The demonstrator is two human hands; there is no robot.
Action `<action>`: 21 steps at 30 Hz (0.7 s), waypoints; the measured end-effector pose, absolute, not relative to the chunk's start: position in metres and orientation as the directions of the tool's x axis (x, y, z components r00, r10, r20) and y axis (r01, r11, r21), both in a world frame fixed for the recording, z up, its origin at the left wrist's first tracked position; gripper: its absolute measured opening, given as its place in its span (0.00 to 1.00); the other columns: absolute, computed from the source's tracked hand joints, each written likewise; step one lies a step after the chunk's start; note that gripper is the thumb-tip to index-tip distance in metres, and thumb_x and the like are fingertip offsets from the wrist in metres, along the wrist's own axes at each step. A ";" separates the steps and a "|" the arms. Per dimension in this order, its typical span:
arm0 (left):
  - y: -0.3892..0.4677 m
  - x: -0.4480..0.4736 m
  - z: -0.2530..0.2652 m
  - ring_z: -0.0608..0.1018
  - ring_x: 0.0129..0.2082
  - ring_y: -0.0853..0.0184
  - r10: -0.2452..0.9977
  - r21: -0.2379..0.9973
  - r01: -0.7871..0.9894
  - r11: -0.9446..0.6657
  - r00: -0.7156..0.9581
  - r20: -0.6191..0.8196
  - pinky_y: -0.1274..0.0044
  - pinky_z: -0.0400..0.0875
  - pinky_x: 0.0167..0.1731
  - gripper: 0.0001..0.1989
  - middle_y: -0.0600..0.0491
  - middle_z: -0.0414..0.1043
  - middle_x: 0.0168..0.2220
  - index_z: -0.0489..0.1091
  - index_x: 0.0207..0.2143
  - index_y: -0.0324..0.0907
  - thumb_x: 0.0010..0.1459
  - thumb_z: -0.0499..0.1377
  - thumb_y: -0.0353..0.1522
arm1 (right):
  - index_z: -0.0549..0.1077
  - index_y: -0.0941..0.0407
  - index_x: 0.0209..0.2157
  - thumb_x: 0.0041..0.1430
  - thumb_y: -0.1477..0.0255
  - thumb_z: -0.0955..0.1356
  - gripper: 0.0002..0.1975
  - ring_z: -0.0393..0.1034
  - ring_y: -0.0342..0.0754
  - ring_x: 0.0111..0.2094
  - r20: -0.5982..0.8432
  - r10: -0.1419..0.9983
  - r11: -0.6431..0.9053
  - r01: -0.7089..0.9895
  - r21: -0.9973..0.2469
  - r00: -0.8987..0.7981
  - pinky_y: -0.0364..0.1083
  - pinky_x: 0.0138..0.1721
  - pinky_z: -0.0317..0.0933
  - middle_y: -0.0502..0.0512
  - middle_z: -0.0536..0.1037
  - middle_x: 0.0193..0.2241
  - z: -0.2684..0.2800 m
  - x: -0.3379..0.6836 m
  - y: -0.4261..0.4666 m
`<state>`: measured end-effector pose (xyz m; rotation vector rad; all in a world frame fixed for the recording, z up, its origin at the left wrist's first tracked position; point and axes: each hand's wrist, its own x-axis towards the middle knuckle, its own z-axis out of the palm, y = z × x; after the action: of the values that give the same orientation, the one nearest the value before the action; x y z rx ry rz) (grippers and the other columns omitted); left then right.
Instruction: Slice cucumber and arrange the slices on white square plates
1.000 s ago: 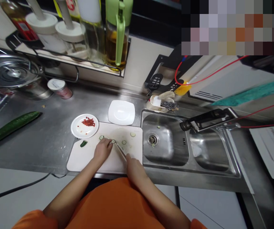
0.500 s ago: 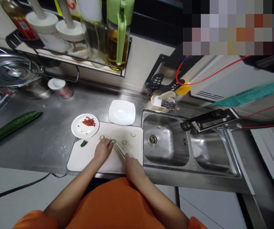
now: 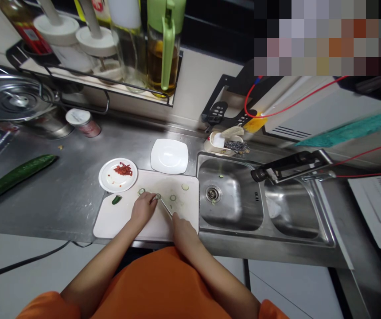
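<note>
On the white cutting board, the fingers of my left hand are pinched at a small cucumber slice. My right hand is closed around the handle of a knife. Its thin blade appears nearly edge-on, with the tip at that slice. Thin cucumber slices lie around: one just beyond my left hand, a ring right of the blade, and another near the board's far right corner. A dark green cucumber end piece rests on the left part of the board.
Behind the board stand a plate with chopped red bits and a white square dish. A whole cucumber lies at the left. To the right is a steel double sink, with a black camera arm reaching over it.
My right hand and the knife have shifted very slightly to the left. My left hand stays at the slice, and the other things keep their places.
</note>
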<state>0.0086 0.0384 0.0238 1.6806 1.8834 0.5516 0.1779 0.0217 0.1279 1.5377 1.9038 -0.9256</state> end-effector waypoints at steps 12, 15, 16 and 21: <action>0.048 0.014 0.041 0.74 0.34 0.65 0.970 0.658 0.714 0.240 -0.158 -0.182 0.75 0.66 0.38 0.07 0.52 0.75 0.32 0.72 0.30 0.43 0.52 0.54 0.32 | 0.61 0.60 0.50 0.58 0.84 0.54 0.19 0.70 0.53 0.45 -0.736 0.635 0.165 0.972 -0.167 -0.235 0.45 0.38 0.61 0.64 0.75 0.37 0.132 0.195 0.012; 0.047 0.014 0.046 0.73 0.29 0.68 0.950 0.662 0.683 0.307 -0.180 -0.255 0.77 0.64 0.34 0.06 0.55 0.74 0.28 0.71 0.27 0.43 0.52 0.54 0.33 | 0.61 0.59 0.51 0.57 0.84 0.55 0.21 0.70 0.53 0.43 -0.741 0.634 0.155 0.976 -0.156 -0.219 0.45 0.38 0.61 0.64 0.75 0.36 0.134 0.201 0.009; 0.047 0.012 0.048 0.73 0.29 0.68 0.941 0.668 0.665 0.334 -0.194 -0.277 0.78 0.64 0.33 0.06 0.56 0.74 0.27 0.71 0.28 0.44 0.51 0.55 0.33 | 0.61 0.59 0.51 0.57 0.85 0.55 0.21 0.70 0.53 0.43 -0.742 0.633 0.151 0.976 -0.158 -0.219 0.45 0.37 0.61 0.64 0.75 0.37 0.135 0.202 0.009; 0.044 -0.014 0.053 0.74 0.29 0.68 0.870 0.671 0.559 0.488 -0.372 -0.322 0.79 0.64 0.33 0.09 0.56 0.75 0.27 0.73 0.29 0.44 0.49 0.57 0.37 | 0.62 0.59 0.50 0.57 0.84 0.55 0.20 0.71 0.52 0.42 -0.754 0.623 0.115 0.978 -0.172 -0.206 0.45 0.36 0.61 0.64 0.75 0.36 0.135 0.201 0.011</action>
<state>-0.0135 0.0438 0.0533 1.1732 2.0748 0.6074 0.2012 0.0107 0.1353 1.5492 1.8915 -0.9147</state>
